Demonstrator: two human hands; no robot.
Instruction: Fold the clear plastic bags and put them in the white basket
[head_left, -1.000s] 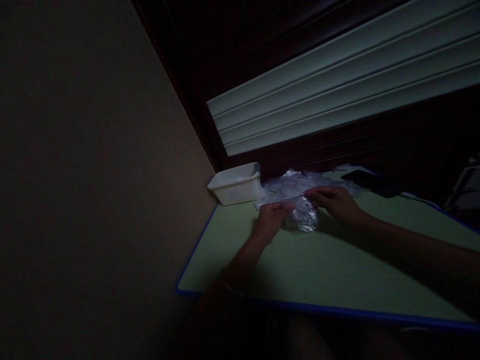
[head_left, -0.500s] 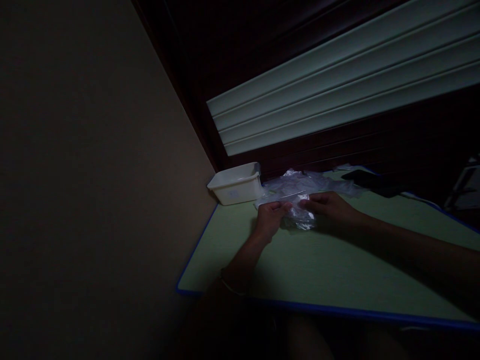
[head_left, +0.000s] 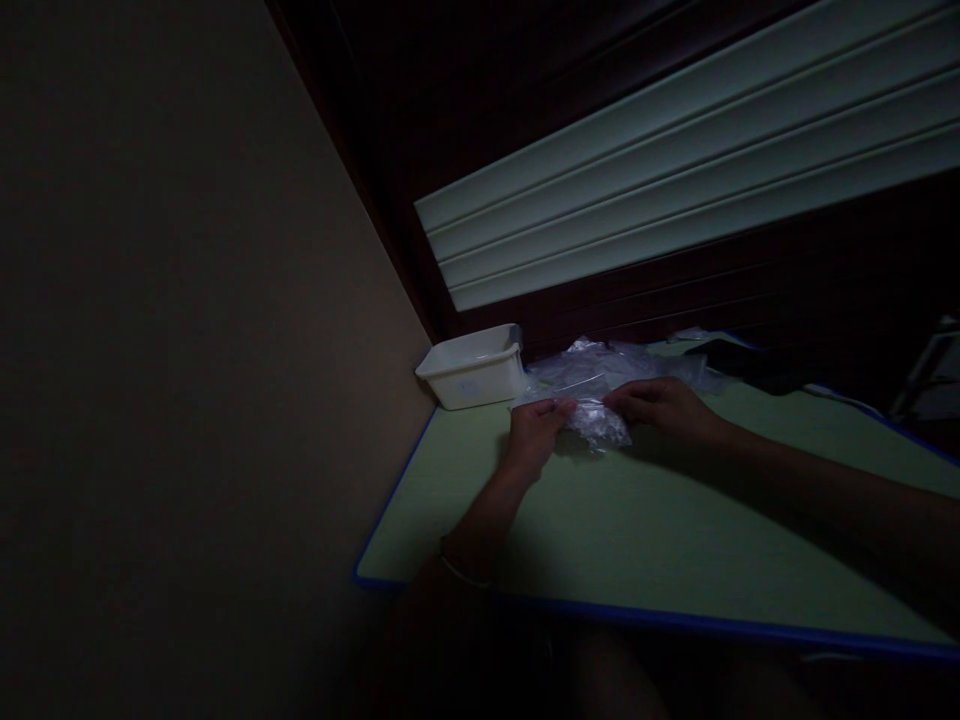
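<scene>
Head view shows a white plastic bin (head_left: 474,385) beyond the left hand (head_left: 531,438), which pinches one side of a clear, crinkled plastic bag (head_left: 600,425), the right hand (head_left: 675,410) pinching its other side above the pale-green tabletop (head_left: 645,540), handling that likely needs even tension.

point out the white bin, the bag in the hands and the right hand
white bin (head_left: 478,385): head view, front wall
clear plastic bag (head_left: 600,426): head view, crumpled lower part
right hand (head_left: 666,408): head view, back of hand
</scene>
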